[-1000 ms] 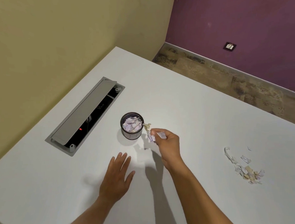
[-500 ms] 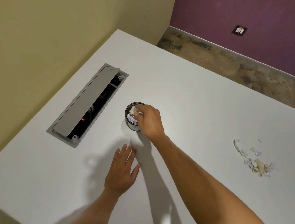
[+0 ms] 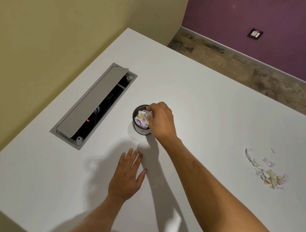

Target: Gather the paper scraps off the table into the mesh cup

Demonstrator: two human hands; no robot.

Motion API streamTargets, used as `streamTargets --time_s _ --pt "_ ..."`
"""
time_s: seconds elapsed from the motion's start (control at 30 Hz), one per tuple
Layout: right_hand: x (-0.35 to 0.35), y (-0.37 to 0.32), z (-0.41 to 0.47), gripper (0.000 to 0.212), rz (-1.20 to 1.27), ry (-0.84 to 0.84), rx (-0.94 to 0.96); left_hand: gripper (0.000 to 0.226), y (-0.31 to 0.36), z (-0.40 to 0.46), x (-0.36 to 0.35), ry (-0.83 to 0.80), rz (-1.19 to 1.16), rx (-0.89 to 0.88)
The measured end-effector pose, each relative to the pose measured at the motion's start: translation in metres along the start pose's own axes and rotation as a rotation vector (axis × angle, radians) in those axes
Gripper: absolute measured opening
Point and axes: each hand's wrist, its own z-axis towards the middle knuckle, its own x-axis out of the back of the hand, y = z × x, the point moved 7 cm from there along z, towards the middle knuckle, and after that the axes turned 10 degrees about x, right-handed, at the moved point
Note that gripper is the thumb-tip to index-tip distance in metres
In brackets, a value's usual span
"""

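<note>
A small black mesh cup (image 3: 139, 129) stands near the middle of the white table (image 3: 210, 104), partly filled with torn paper (image 3: 141, 118). My right hand (image 3: 160, 120) hovers over the cup's right rim, its fingers curled down and pinching a few white scraps at the mouth. My left hand (image 3: 127, 174) rests flat on the table in front of the cup, fingers straight and holding nothing. A loose pile of paper scraps (image 3: 267, 170) lies on the table far to the right.
A recessed grey cable box (image 3: 92, 106) with its lid tilted up sits in the table left of the cup, a red light glowing inside. The table's far edge drops to a mottled floor (image 3: 255, 74) and a purple wall.
My right hand carried a pinch of scraps leftward from beside the cup to over its mouth. The left hand stayed flat on the table.
</note>
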Motion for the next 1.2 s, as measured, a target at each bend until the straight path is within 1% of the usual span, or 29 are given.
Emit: streamTargets --time_s 0.1,0.2,0.3,0.43,0.63,0.73,0.83,0.9,1.0,1.07,1.2 --pt "-0.006 -0.009 0.003 0.018 -0.103 -0.092 0.043 0.062 -0.001 0.0 -0.001 0.0 -0.005 0.004" --pt "-0.012 -0.016 0.006 0.016 -0.23 -0.212 0.069 0.061 -0.001 -0.001 -0.001 0.016 -0.018 -0.004" --pt "-0.018 -0.019 0.012 0.014 -0.32 -0.282 0.086 0.062 -0.001 -0.001 -0.001 0.013 -0.018 -0.002" --pt "-0.027 -0.021 0.017 0.02 -0.321 -0.366 0.069 0.062 -0.001 -0.001 -0.001 0.007 -0.02 0.001" --pt "-0.022 -0.021 0.017 0.023 -0.312 -0.445 0.07 0.064 -0.001 -0.001 -0.002 0.002 -0.008 0.007" --pt "-0.017 -0.024 0.018 0.021 -0.318 -0.438 0.091 0.065 0.0 -0.001 0.0 0.008 -0.018 0.002" --pt "-0.013 -0.026 0.021 0.018 -0.352 -0.371 0.135 0.066 -0.001 -0.001 0.0 0.003 -0.024 0.003" --pt "-0.014 -0.025 0.023 0.017 -0.3 -0.335 0.132 0.066 -0.001 -0.001 -0.001 -0.008 -0.024 0.007" --pt "-0.026 -0.023 0.024 0.022 -0.187 -0.362 0.074 0.066 -0.003 -0.002 -0.004 -0.025 -0.031 0.019" --pt "-0.038 -0.02 0.025 0.024 -0.169 -0.398 0.047 0.067 -0.004 -0.002 -0.005 -0.029 -0.036 0.025" --pt "-0.049 -0.016 0.03 0.022 -0.173 -0.388 0.018 0.066 -0.004 -0.002 -0.005 -0.024 -0.041 0.016"
